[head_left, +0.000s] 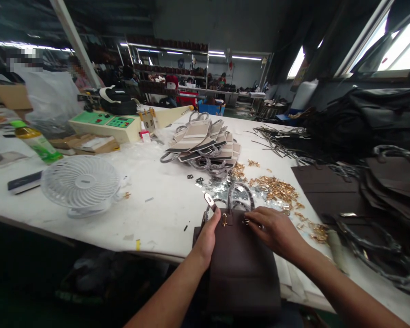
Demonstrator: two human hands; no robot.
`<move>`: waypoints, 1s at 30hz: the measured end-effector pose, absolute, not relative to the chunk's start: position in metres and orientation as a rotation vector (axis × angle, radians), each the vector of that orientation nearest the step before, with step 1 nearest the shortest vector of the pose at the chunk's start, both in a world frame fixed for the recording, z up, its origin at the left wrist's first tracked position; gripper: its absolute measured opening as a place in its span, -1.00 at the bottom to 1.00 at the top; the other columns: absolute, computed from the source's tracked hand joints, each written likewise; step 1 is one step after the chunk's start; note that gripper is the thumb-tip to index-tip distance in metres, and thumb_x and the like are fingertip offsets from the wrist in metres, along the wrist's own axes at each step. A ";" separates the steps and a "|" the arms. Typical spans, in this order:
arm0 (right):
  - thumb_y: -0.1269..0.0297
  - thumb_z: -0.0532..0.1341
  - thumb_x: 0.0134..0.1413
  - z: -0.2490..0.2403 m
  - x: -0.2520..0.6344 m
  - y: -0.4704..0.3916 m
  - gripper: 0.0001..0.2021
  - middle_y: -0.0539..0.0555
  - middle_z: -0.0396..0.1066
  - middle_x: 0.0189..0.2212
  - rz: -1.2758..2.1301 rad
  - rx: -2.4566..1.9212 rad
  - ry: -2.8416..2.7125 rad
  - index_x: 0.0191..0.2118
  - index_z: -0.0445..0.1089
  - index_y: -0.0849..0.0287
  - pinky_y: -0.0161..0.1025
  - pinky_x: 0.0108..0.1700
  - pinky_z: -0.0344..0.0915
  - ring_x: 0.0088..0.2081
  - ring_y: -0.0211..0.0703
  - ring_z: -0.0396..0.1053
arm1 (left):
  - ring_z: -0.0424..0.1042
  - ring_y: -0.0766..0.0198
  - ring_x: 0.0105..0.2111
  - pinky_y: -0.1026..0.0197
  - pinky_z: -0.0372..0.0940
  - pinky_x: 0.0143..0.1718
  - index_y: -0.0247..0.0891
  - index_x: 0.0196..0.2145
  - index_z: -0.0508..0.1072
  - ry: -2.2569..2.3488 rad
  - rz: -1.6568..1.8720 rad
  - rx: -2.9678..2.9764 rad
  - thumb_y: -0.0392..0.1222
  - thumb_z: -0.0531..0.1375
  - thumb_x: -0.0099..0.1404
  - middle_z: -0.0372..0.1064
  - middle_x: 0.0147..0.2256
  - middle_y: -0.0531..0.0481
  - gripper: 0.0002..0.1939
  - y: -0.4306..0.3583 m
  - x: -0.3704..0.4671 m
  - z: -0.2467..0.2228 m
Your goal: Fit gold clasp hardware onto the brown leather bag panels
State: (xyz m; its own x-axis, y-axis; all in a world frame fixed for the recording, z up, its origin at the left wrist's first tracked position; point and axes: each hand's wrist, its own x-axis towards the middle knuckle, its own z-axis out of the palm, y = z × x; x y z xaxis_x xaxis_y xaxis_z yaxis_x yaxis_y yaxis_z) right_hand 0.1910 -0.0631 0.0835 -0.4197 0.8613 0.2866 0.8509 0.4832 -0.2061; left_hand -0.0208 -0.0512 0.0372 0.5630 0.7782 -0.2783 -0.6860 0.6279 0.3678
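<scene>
A dark brown bag (pixel 241 269) is laid over the table's near edge (pixel 99 237) at lower centre, half hanging off. It's gripped at the top left by the left hand (pixel 208 237), while its clasp area is pinched by the right hand (pixel 273 230). Bare tabletop is left open toward the white fan (pixel 80 182); gold hardware (pixel 276 189) is scattered just behind. No writing can be read anywhere.

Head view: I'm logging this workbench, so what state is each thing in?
Brown bag: lying flat at the table edge, handles up.
Left hand: gripping the bag's top edge.
Right hand: fingers on the bag's top.
Beige bags: fanned in a pile.
Gold fittings: scattered loose.
Fan: lying face up.
</scene>
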 end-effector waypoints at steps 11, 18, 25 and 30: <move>0.33 0.12 0.32 0.082 0.197 -0.044 -0.70 0.15 0.49 -0.13 0.151 -1.306 -2.566 0.10 0.45 0.05 -0.22 -0.14 0.37 -0.16 -0.08 0.46 | 0.54 -0.16 0.02 -0.13 0.34 0.14 -0.31 0.11 0.50 0.382 0.782 0.262 0.20 0.18 0.37 0.61 -0.13 -0.25 -0.43 -0.048 -0.023 0.034; 0.35 0.16 0.29 0.077 0.203 -0.039 -0.69 0.15 0.49 -0.15 0.196 -1.220 -2.547 0.09 0.46 0.05 -0.22 -0.15 0.37 -0.17 -0.09 0.46 | 0.54 -0.16 0.01 -0.11 0.35 0.14 -0.32 0.12 0.49 0.440 0.787 0.249 0.18 0.20 0.36 0.61 -0.11 -0.26 -0.42 -0.046 -0.023 0.038; 0.35 0.13 0.31 0.075 0.197 -0.044 -0.71 0.17 0.49 -0.14 0.075 -1.255 -2.585 0.08 0.45 0.10 -0.20 -0.15 0.37 -0.16 -0.07 0.45 | 0.56 -0.16 -0.01 -0.11 0.37 0.12 -0.36 0.14 0.47 0.498 0.774 0.203 0.20 0.20 0.35 0.61 -0.13 -0.28 -0.38 -0.048 -0.023 0.040; 0.37 0.13 0.29 0.070 0.190 -0.050 -0.73 0.16 0.49 -0.21 0.009 -1.387 -2.510 0.01 0.49 0.10 -0.22 -0.21 0.35 -0.23 -0.09 0.45 | 0.56 -0.17 -0.02 -0.13 0.37 0.11 -0.36 0.14 0.47 0.471 0.739 0.185 0.21 0.18 0.35 0.62 -0.15 -0.28 -0.36 -0.046 -0.023 0.037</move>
